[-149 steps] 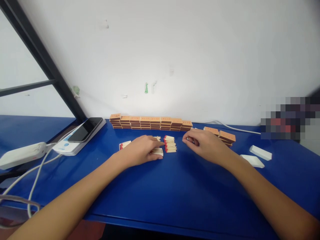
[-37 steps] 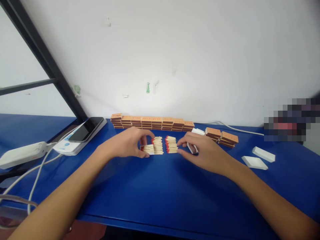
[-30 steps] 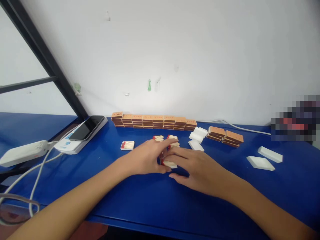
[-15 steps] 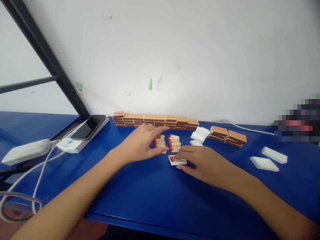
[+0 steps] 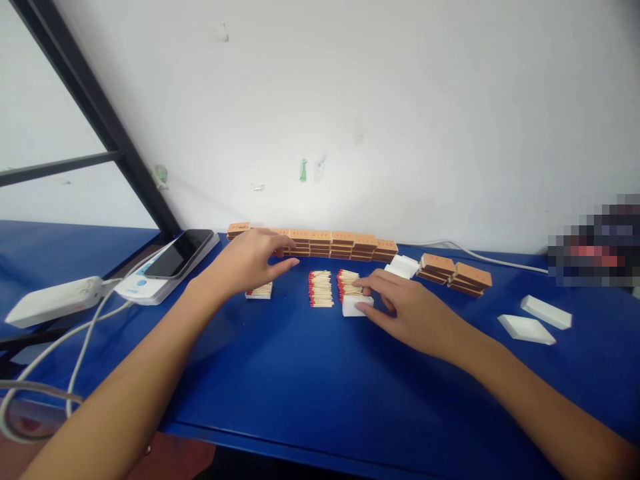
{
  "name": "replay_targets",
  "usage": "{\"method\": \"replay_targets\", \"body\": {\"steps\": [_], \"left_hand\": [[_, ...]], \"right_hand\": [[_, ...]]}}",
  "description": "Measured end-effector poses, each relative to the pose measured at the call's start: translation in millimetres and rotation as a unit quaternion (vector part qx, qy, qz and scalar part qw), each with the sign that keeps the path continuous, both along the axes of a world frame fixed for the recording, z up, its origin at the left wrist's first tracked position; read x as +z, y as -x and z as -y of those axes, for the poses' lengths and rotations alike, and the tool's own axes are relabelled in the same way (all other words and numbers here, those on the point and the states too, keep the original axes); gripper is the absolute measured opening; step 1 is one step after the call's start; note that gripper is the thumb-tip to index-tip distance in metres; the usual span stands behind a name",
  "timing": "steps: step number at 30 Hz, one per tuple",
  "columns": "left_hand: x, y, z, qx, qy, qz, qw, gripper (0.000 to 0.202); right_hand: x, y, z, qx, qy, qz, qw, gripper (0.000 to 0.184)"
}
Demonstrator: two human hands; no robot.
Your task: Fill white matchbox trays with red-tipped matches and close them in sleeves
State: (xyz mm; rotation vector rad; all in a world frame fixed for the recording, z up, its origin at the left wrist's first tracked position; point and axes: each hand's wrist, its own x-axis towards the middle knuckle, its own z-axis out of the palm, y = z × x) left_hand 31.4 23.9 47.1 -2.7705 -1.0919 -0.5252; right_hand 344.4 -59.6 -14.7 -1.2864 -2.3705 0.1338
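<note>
- We held the right hand [image 5: 405, 310] right of centre, with thumb and fingers pinching a white tray [image 5: 352, 307] at its right end.
- We kept this tray tilted up, a plain white face toward us; its inside was hidden from our view.
- We had the tray at the near end of the right match row [image 5: 349, 279], where it covered part of the sticks.
- We held the left hand [image 5: 253, 259] in front of the long matchbox row [image 5: 340, 245], thumb and fingers spread apart, with nothing visible between them.
- We had a filled tray [image 5: 259, 293] directly below the left hand, its far side covered; we could not tell whether hand and tray touched.
- We had the left match row [image 5: 321, 289] between the two trays, red heads to the left, apart from both hands.
- We located folded white pieces [image 5: 401, 267] just beyond the right hand, beside two short matchbox stacks [image 5: 453, 273].
- We located two more white pieces [image 5: 535, 321] farther right, lying near each other on the blue table [image 5: 300, 393].
- We located a phone [image 5: 179, 253] on a white device [image 5: 137, 291] at left, with a white power strip [image 5: 55, 303] and cables nearby.
</note>
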Motion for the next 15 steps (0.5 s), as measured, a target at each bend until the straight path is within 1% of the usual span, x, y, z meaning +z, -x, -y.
{"method": "replay_targets", "body": {"steps": [2, 6, 8, 10, 13, 15], "left_hand": [[1.2, 2, -1, 0.003, 0.01, -0.003, 1.0, 0.025], [4.8, 6, -2, 0.02, 0.038, -0.022, 0.999, 0.03], [7.0, 8, 0, 0.042, 0.08, -0.038, 0.995, 0.037], [8.8, 10, 1, 0.068, 0.139, -0.06, 0.986, 0.049], [8.9, 14, 3, 0.115, 0.214, -0.102, 0.965, 0.069], [6.9, 16, 3, 0.14, 0.239, -0.13, 0.952, 0.075]], "right_hand": [[-4.6, 1, -3, -0.01, -0.019, -0.001, 1.0, 0.027], [-10.1, 4, -6, -0.011, -0.034, -0.01, 0.999, 0.024], [-9.2, 5, -5, 0.001, -0.025, -0.016, 1.0, 0.021], [-6.1, 4, -3, 0.018, -0.004, -0.012, 1.0, 0.021], [-0.8, 2, -1, 0.035, 0.031, 0.006, 0.999, 0.029], [1.1, 1, 0, 0.034, 0.044, 0.01, 0.998, 0.032]]}}
